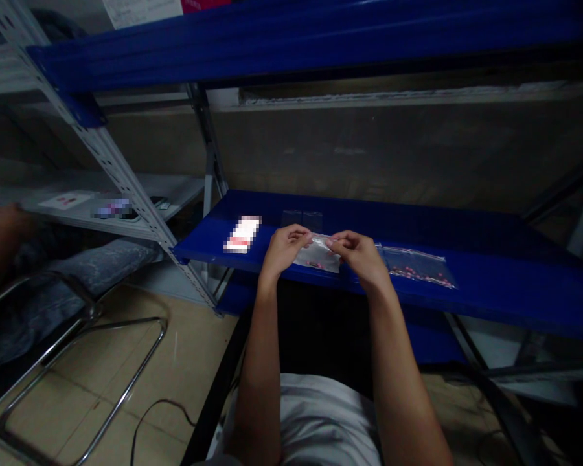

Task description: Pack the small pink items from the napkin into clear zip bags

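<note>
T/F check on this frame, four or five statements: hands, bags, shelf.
1. Both hands pinch one small clear bag. True: the left hand and right hand hold the small clear bag at its top edge.
2. The bag is held over a red shelf. False: the shelf is blue.
3. A second clear bag with pink bits lies on the shelf to the right. True.
4. The right hand rests flat on the shelf. False: it grips the bag.
5. A metal chair frame stands at left. True.
</note>
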`<state>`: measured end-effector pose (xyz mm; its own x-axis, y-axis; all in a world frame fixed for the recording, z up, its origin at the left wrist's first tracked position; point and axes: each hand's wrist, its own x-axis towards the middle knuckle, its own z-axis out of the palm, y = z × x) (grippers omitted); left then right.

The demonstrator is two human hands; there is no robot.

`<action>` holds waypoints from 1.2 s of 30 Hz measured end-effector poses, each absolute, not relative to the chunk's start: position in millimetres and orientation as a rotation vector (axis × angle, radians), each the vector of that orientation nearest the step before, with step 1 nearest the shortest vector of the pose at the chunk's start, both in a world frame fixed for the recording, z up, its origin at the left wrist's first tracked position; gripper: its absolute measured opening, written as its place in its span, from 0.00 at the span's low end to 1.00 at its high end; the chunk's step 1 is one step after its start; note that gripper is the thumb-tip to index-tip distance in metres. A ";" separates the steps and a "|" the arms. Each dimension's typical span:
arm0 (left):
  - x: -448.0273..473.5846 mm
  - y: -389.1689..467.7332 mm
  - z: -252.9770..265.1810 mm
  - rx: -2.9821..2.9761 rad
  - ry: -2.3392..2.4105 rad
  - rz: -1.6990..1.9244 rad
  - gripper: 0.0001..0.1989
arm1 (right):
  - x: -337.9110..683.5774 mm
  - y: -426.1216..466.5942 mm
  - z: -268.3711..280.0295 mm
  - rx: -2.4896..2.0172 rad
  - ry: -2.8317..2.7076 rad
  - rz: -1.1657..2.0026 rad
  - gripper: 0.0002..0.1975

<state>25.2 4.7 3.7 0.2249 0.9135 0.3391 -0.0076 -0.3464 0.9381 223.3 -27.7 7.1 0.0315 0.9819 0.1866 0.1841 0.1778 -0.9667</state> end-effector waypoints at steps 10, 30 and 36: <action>40.6 3.7 -4.6 1.804 0.964 0.991 0.04 | 250.3 -37.4 12.0 -1.199 -1.361 0.894 0.16; 70.3 -3.6 2.8 1.820 0.855 1.177 0.07 | 251.7 -38.5 14.2 -1.189 -1.301 0.908 0.17; 81.1 -9.5 8.5 1.812 0.810 1.215 0.07 | 258.9 -43.6 16.4 -1.128 -1.288 0.837 0.14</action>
<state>81.1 -9.5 8.5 0.3359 0.8366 0.4327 0.0774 -0.4823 0.8726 258.9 -43.6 16.4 0.1366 0.9463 0.2929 0.1173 0.2782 -0.9533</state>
